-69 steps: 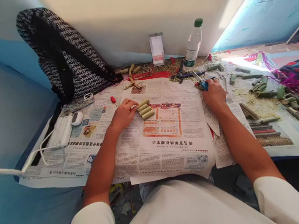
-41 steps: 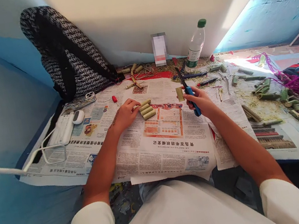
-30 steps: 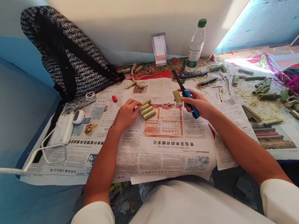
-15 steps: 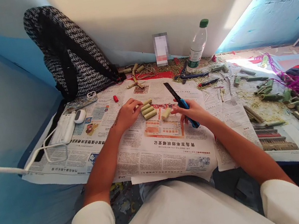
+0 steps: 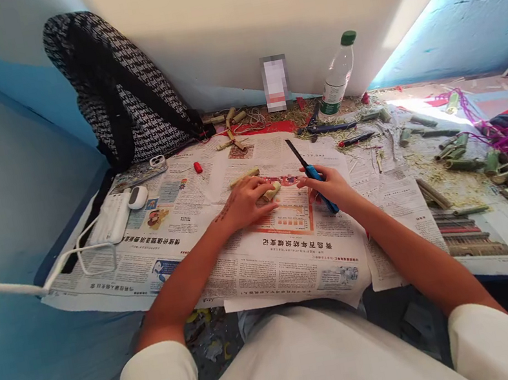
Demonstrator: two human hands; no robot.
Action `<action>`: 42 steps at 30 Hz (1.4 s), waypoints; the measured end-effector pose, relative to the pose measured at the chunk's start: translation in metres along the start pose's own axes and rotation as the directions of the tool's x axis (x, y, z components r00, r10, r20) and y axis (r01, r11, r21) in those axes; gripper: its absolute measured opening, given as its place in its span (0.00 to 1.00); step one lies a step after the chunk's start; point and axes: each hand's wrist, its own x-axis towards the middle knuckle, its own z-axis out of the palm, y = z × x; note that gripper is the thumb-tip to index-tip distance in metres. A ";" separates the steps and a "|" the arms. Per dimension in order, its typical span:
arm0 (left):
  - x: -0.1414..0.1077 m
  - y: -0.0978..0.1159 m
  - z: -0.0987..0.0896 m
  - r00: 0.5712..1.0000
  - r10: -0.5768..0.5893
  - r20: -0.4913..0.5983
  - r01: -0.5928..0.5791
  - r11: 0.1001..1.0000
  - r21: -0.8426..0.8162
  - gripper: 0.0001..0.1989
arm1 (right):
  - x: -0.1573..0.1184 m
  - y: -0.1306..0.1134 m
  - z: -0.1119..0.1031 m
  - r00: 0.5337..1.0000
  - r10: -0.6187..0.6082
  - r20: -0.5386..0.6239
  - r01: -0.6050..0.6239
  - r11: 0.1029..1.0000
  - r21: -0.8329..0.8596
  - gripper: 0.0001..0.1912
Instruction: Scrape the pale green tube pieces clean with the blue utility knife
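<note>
Head view: short stem piece sits at the left hand's fingertips, long axis slanting away rightward; right hand farther off, wrapped around blue cutter. Left fingers arch over it, pinch unclear. Second piece just beyond left hand; under-palm area hidden.

Left hand rests palm-down — right hand is curled.
</note>
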 end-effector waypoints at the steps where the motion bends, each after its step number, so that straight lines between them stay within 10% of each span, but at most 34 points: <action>1: 0.000 0.003 0.003 1.000 0.005 0.016 -0.006 1.000 0.017 0.21 | 0.000 0.000 0.000 1.000 -0.002 -0.001 0.002 1.000 0.001 0.24; 20: 0.006 0.034 0.020 0.985 -0.173 -0.008 0.168 0.943 0.287 0.17 | 0.002 0.008 0.000 0.998 -0.059 0.004 0.059 0.998 0.004 0.23; 26: 0.035 0.048 0.009 0.921 -0.389 0.000 0.387 0.916 -0.101 0.14 | 0.003 0.005 -0.002 0.995 -0.103 -0.008 0.103 0.993 0.048 0.29; 29: 0.057 0.042 -0.012 0.819 -0.531 0.217 0.471 0.406 -0.783 0.18 | 0.001 -0.001 -0.003 0.989 -0.141 0.047 0.133 0.981 0.145 0.33; 33: 0.068 0.039 -0.030 0.731 -0.641 0.235 0.168 -0.165 -0.972 0.15 | -0.009 -0.009 -0.003 0.971 -0.207 0.117 0.179 0.961 0.211 0.33; 37: 0.059 0.041 -0.028 0.682 -0.692 0.238 0.009 -0.317 -0.948 0.09 | -0.023 -0.010 0.005 0.961 -0.186 0.205 0.150 0.973 0.177 0.27; 42: 0.052 0.040 -0.018 0.638 -0.748 0.182 -0.050 -0.276 -0.960 0.08 | -0.037 0.003 0.022 0.927 -0.103 0.361 0.090 0.995 0.052 0.24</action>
